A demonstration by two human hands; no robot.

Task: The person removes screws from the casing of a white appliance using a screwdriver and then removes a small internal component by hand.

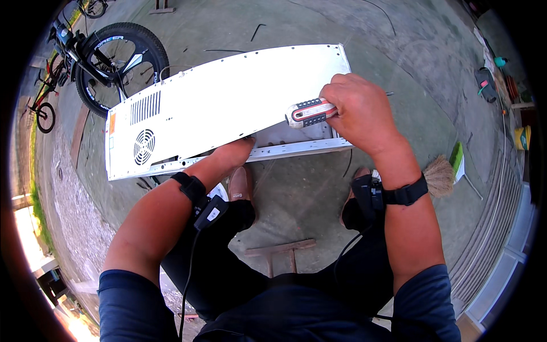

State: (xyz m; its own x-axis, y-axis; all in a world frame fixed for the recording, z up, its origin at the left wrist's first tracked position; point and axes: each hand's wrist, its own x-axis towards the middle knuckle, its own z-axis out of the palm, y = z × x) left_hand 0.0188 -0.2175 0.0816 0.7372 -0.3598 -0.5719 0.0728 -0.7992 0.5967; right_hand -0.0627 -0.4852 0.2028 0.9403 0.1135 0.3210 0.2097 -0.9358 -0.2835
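Observation:
A long white metal casing lies across in front of my feet, with vent slots, a round grille and screw holes along its edges. Its top panel is lifted along the near side, so a gap shows above the lower frame. My left hand reaches into that gap under the panel, and its fingers are hidden. Above the casing's right end, my right hand is wrapped round a screwdriver with a white, red and black handle. The handle's butt points left, and the thin shaft sticks out to the right past my knuckles.
A bicycle wheel stands close by the casing's far left end. Over to the right lie a straw broom and a green-and-white dustpan. A small wooden stool sits between my legs. Thin rods lie on the floor beyond the casing.

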